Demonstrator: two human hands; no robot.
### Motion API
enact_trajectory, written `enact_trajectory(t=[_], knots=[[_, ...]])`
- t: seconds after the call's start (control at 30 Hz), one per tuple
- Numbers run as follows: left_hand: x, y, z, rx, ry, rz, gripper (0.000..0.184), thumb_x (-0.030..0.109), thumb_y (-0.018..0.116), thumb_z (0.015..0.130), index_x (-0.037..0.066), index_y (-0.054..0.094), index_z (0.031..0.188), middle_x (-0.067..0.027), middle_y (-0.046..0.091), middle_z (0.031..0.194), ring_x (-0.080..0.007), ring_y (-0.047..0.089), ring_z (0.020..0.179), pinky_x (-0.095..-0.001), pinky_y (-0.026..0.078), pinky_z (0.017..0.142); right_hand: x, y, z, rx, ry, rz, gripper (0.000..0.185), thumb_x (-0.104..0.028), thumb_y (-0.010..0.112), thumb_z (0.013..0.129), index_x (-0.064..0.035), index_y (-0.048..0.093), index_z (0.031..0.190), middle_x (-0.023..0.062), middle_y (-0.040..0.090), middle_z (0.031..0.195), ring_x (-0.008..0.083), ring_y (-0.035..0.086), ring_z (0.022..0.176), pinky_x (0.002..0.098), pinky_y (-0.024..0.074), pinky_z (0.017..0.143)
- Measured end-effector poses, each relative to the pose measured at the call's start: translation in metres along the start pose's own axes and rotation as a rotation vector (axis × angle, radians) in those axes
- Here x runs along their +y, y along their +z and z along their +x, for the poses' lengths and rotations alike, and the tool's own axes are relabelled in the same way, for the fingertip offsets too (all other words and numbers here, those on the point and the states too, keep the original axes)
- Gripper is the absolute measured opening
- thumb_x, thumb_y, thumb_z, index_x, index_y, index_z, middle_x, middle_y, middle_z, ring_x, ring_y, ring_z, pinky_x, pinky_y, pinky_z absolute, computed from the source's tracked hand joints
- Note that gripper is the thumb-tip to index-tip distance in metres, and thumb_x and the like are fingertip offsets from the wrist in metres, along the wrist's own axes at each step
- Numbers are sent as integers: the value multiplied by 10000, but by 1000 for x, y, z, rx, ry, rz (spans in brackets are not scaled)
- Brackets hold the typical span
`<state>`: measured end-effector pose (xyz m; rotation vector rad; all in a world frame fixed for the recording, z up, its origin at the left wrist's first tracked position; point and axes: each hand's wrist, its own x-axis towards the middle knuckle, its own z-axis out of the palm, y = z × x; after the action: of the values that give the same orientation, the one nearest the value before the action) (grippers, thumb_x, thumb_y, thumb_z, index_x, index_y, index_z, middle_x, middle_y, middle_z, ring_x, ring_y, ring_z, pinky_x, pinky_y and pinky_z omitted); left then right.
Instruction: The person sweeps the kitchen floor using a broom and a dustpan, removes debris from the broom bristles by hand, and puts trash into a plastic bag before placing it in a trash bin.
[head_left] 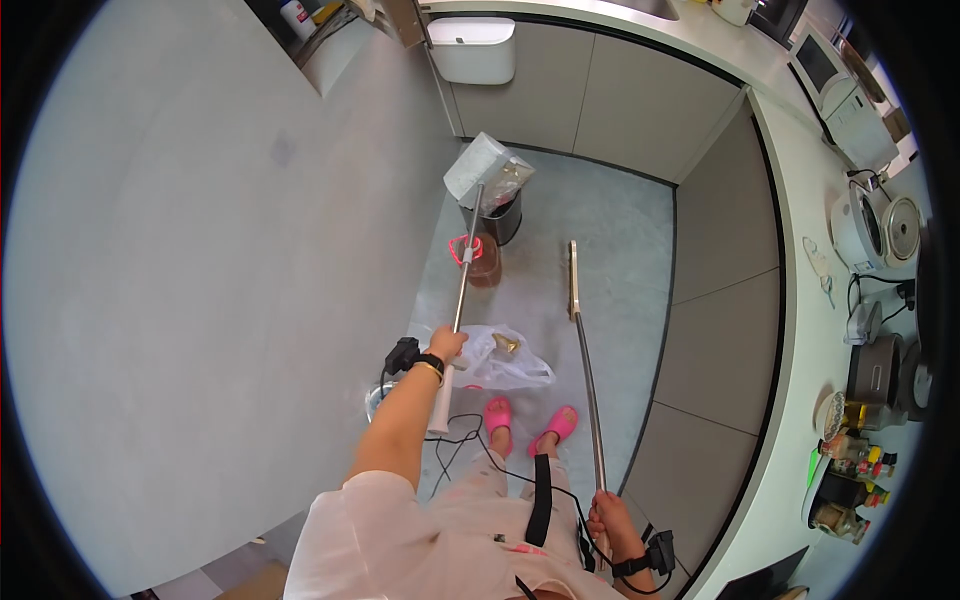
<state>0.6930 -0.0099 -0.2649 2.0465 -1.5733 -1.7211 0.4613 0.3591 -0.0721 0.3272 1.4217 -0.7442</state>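
Observation:
My left hand (pixel 448 345) is closed around the metal pole of a long-handled dustpan (pixel 472 172). The dustpan's pale pan is at the far end, right above a dark trash bin (pixel 508 222) lined with a clear bag; whether they touch I cannot tell. Down by my right side, my right hand (pixel 608 515) is wrapped round the stick of a broom (pixel 590 390). The broom's narrow head (pixel 573 280) rests on or near the floor. Between bin and feet stands a reddish-brown jug (pixel 485 264) with a red handle.
A white plastic bag (pixel 505 358) lies on the floor ahead of my pink clogs (pixel 553 428). Cabinets (pixel 715 270) line the right and far sides. A white box (pixel 472 50) hangs on the far cabinet. The counter (pixel 800 330) carries a rice cooker (pixel 872 228) and several jars.

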Motion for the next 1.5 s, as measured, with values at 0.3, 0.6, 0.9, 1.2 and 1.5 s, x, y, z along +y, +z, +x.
enact_trajectory(t=[0.3,0.6,0.9,1.2,1.5], knots=[[14,20,-14,439,165,320,231,163,541,688,-52,517,771,-251,551,776,-383,532,778,-411,431,674,13,1,-8,71,28,-94,224,-288,395,837,-92,389,727,-6,365,457,78,297,311,240,296,293],[13,38,-10,390,49,309,220,121,545,692,-27,506,851,-251,548,830,-385,530,807,-406,439,701,22,-1,-7,69,22,-103,218,-280,399,835,-100,390,712,-5,358,448,86,291,308,252,310,314],[4,39,-19,455,53,271,192,93,533,709,-19,490,859,-245,552,811,-376,540,795,-402,444,677,20,5,-11,62,40,-103,207,-269,407,828,-92,394,720,-3,368,447,84,292,297,245,292,286],[-3,37,-29,545,145,244,182,90,566,701,-13,467,814,-222,551,760,-376,541,735,-404,443,644,16,8,-9,52,6,-152,206,-264,407,826,-88,394,719,1,370,449,84,298,300,232,275,273],[3,31,-54,514,204,249,199,136,560,702,-11,466,798,-221,554,741,-377,538,734,-420,434,647,23,8,-9,51,-16,-171,204,-251,409,826,-81,390,715,7,363,447,89,299,297,234,277,271]])
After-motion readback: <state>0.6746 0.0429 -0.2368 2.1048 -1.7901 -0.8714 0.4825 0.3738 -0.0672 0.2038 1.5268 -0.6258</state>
